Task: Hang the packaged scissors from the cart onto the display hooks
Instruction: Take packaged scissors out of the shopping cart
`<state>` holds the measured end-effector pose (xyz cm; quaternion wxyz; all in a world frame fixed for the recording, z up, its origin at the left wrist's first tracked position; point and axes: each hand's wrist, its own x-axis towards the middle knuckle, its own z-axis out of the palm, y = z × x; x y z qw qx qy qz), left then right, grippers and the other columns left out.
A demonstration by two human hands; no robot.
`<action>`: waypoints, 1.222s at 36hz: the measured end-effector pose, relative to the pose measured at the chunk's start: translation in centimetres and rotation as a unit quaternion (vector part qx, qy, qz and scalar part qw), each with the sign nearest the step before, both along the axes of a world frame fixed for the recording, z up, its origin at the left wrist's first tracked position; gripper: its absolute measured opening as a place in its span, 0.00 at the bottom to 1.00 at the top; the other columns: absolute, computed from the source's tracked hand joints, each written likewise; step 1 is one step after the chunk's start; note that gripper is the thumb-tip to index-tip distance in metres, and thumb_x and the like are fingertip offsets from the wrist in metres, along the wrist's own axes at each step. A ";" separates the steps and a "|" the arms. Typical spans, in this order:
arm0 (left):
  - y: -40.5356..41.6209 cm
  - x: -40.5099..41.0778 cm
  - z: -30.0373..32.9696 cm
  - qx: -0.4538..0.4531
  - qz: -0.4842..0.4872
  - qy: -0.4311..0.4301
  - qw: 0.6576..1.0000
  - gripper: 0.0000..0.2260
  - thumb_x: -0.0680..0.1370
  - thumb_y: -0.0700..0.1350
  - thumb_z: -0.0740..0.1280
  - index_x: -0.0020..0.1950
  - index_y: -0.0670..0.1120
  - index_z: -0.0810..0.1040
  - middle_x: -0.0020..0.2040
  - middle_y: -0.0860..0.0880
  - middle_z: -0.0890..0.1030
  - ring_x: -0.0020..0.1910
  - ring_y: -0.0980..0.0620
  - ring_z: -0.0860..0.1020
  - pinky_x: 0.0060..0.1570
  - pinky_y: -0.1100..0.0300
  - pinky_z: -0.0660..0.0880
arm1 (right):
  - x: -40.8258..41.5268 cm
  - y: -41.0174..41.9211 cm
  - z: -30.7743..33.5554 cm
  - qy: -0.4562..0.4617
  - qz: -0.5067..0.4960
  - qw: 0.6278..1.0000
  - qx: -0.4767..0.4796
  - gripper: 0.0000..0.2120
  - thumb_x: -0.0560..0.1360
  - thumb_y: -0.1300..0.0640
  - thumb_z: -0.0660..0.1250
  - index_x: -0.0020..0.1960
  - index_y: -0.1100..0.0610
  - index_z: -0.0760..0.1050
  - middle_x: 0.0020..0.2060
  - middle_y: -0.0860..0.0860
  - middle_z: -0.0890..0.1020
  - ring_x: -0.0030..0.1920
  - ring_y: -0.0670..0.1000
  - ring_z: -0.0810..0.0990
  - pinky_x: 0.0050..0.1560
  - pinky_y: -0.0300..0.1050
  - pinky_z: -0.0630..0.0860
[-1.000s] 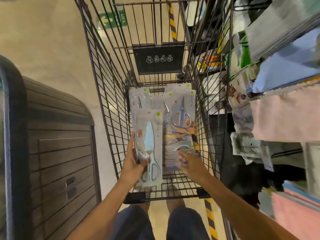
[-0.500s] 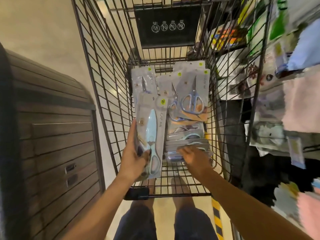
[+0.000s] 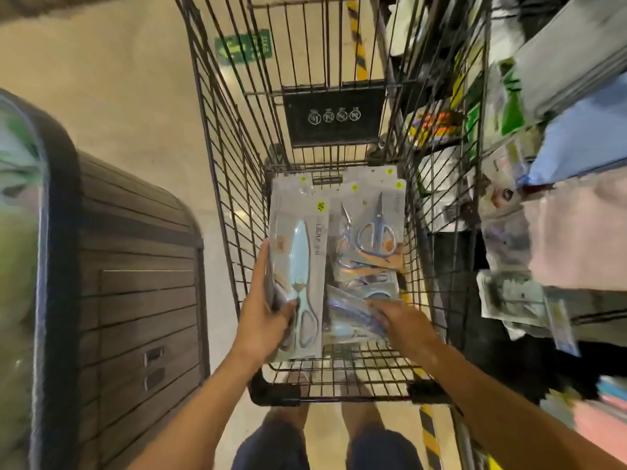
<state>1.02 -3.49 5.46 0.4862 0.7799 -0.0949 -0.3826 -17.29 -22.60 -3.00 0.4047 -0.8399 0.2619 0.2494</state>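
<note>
Black wire cart (image 3: 234, 205) over beige floor. Left hand (image 3: 264, 320) grips pale-blue packaged scissors (image 3: 298, 276); right hand (image 3: 403, 317), just beside, pinches a blurred clear pack (image 3: 353, 310) atop the pile.

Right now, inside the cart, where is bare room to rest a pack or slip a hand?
Bare wire floor shows along the near edge of the cart, below the left hand and right hand. Further in, the overlapping scissor packs crowd the floor.
</note>
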 end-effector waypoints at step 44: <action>4.8 4.4 21.3 -0.210 -0.163 -0.110 0.958 0.40 0.73 0.41 0.76 0.77 0.64 0.60 0.72 0.67 0.69 0.69 0.66 0.71 0.63 0.63 0.76 | -5.0 13.6 29.0 -0.392 -0.554 0.732 0.060 0.33 0.80 0.63 0.68 0.77 0.38 0.63 0.69 0.46 0.78 0.66 0.52 0.80 0.63 0.62 0.77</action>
